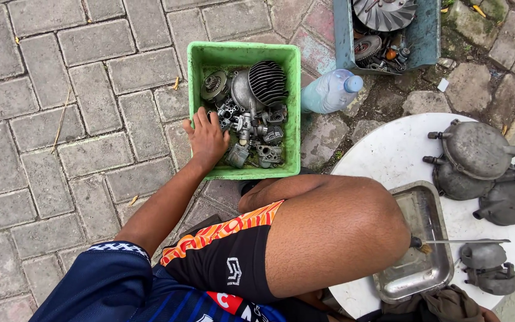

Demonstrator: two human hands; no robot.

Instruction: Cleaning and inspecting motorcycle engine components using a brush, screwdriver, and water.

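Observation:
My left hand (207,140) reaches into a green plastic bin (201,56) on the paving. Its fingers are stretched out and lie on small grey metal engine parts (251,128) at the bin's left side. I cannot see anything gripped in it. A finned black cylinder part (267,81) and a round grey housing (241,89) lie deeper in the bin. My right hand is out of the picture. My bare knee (335,229) and orange-trimmed black shorts (221,253) fill the lower middle.
A clear plastic bottle (330,90) lies right of the bin. A blue-grey box (427,36) of metal parts stands at the top right. The round white table (388,149) carries a steel tray (424,220), a brush (460,242) and several grey carburettor-like housings (478,149).

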